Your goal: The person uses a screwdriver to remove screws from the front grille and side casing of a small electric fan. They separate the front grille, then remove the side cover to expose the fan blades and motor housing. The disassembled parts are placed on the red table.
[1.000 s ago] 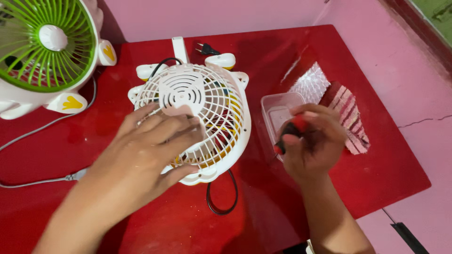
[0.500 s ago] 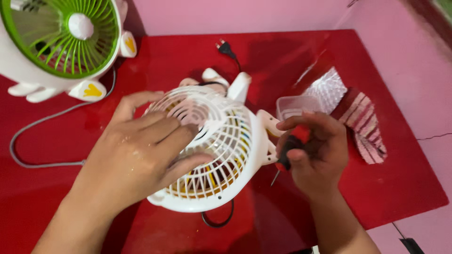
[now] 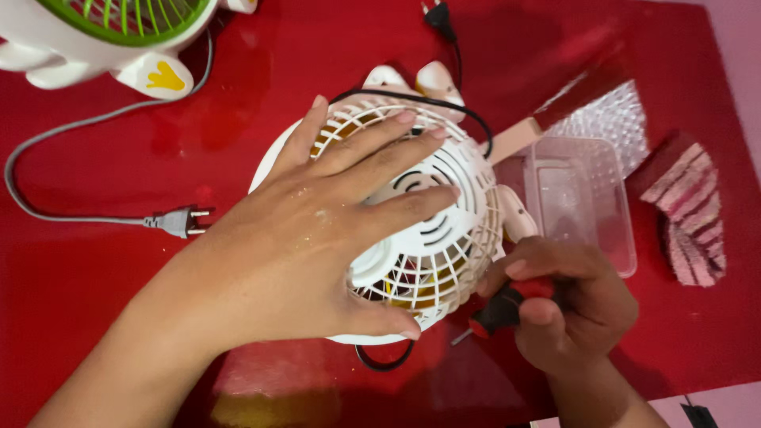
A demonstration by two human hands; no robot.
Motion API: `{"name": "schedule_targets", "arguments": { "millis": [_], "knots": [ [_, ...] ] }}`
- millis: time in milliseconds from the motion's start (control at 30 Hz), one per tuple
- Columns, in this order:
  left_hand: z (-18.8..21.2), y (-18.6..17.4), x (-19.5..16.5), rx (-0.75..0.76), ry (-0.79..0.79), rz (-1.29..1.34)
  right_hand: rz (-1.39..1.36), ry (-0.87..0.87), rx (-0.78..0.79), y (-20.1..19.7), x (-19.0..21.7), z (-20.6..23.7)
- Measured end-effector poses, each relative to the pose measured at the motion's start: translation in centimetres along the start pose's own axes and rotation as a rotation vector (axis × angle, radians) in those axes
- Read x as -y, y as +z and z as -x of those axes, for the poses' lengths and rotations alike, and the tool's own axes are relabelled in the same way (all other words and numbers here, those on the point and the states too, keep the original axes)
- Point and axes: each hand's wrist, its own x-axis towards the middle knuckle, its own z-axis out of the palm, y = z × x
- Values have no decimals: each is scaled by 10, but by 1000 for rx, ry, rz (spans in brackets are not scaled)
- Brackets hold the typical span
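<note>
While the left hand (image 3: 309,246) covers the white fan (image 3: 444,238), the right hand (image 3: 571,309) grips a screwdriver (image 3: 507,309) beside it.

One head cam only, no 2nd view to share. Looks steeply down, close in, on red table (image 3: 95,285). White fan (image 3: 444,238) centre, green fan (image 3: 119,24) cut off at 11 o'clock, tub (image 3: 587,198) at 3.

green fan (image 3: 119,24) cut off by top edge; screwdriver (image 3: 507,305) tip hidden behind white fan (image 3: 428,238).
</note>
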Motion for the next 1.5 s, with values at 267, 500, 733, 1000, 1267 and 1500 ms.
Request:
{"name": "schedule_targets", "arguments": {
  "millis": [267,500,733,1000,1267,1500],
  "knots": [
    [-3,-6,-7,59,-14,71,-111,-106,27,5,34,-22],
    [-3,-5,-7,42,-11,67,12,-26,361,-42,49,-3],
    [-4,-2,-2,29,3,50,91,-211,434,-29,52,-8],
    [-7,3,6,24,-10,56,522,-484,405,7,76,-18],
    [-14,7,15,45,-26,87,1019,-420,610,17,93,-39],
    [-21,12,25,32,-15,92,1036,-424,688,24,101,-59]
  ]
}}
